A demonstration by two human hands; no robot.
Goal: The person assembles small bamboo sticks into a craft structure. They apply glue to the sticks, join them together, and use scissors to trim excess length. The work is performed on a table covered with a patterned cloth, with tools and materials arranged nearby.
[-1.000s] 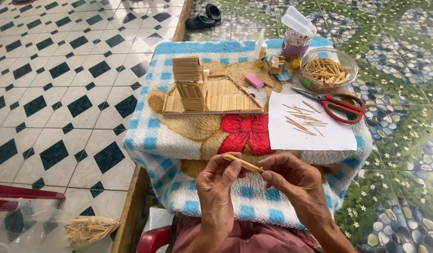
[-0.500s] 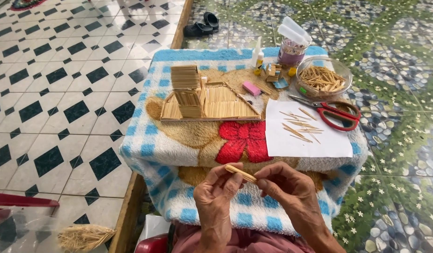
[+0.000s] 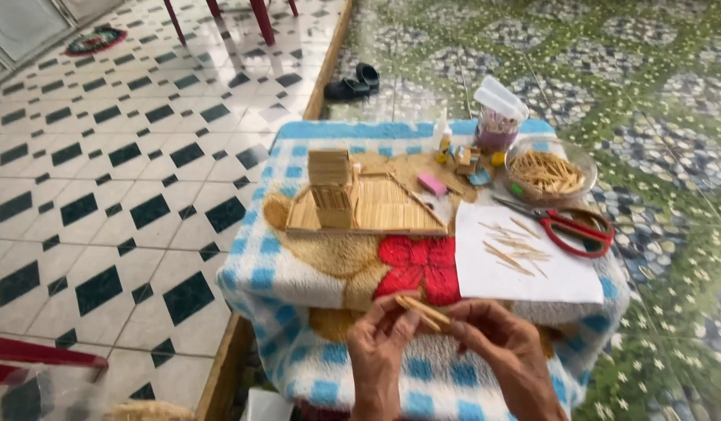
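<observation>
My left hand (image 3: 378,343) and my right hand (image 3: 497,343) together pinch a small bundle of thin wooden sticks (image 3: 423,310) at the near edge of a table covered with a blue-and-white checked towel (image 3: 298,273). Farther back on the towel stands a small model made of wooden sticks (image 3: 352,203), a flat base with a blocky tower on its left. A white sheet of paper (image 3: 532,273) to the right carries several loose sticks (image 3: 512,248).
Red-handled scissors (image 3: 571,226) lie beside the paper. Behind them are a clear bowl of sticks (image 3: 549,170), a plastic jar (image 3: 497,125), a glue bottle (image 3: 441,132) and a pink eraser (image 3: 432,184). Black shoes (image 3: 354,82) rest on the tiled floor.
The view has tilted slightly and my hands have shifted a little to the right, still holding the sticks. Nothing on the table has moved.
</observation>
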